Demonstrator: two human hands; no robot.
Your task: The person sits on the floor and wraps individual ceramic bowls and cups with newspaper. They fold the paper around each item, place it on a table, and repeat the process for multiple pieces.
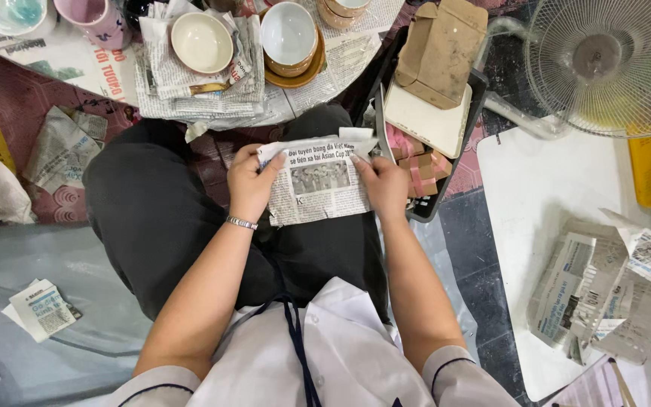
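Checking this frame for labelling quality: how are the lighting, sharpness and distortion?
Head view: even, soft light without hard shadows; both hands, left and right, and the newspaper-wrapped bundle they hold are sharp; mild glare inside the white bowl; wide-angle bending shows toward the edges, at the fan.

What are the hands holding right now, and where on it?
Both hands hold one flat newspaper-wrapped bundle over the lap: the left hand grips its left edge and the right hand grips its right edge.
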